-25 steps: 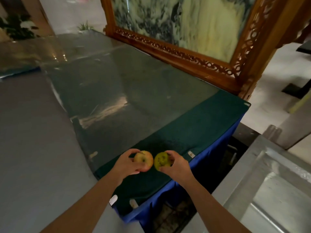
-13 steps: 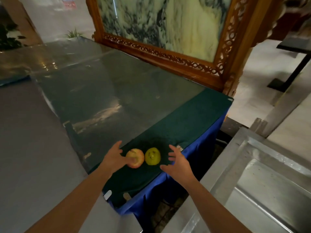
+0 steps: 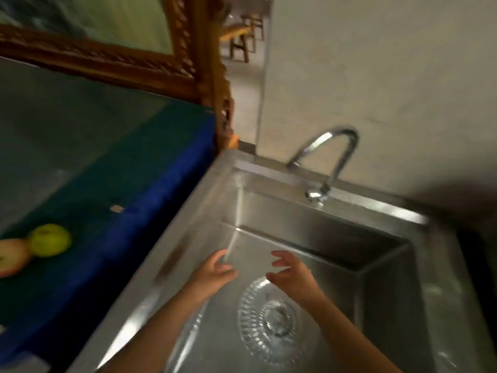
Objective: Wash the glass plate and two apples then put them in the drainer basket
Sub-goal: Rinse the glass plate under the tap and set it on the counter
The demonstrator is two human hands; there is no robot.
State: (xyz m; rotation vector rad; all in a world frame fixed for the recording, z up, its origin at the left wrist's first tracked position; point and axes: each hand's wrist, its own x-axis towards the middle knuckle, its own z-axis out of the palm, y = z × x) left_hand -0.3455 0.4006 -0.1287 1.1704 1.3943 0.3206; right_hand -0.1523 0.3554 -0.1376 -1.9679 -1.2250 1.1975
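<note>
A ribbed glass plate [image 3: 265, 323] lies in the bottom of the steel sink [image 3: 382, 267]. My left hand [image 3: 212, 273] and my right hand [image 3: 291, 273] hover above the basin, just over the plate, both empty with fingers spread. A green apple [image 3: 49, 239] and a red-yellow apple [image 3: 12, 255] rest side by side on the green cloth of the table [image 3: 88, 162] at the far left, well away from both hands. No drainer basket is in view.
A curved chrome tap [image 3: 326, 157] stands at the sink's back rim, no water running. A carved wooden frame [image 3: 204, 76] rises behind the table. A plain wall stands behind the sink. The table has a blue skirt beside the sink's left rim.
Both hands let go of the apples, which now lie on the table. My view swung right to the sink and both hands moved over the basin above the plate.
</note>
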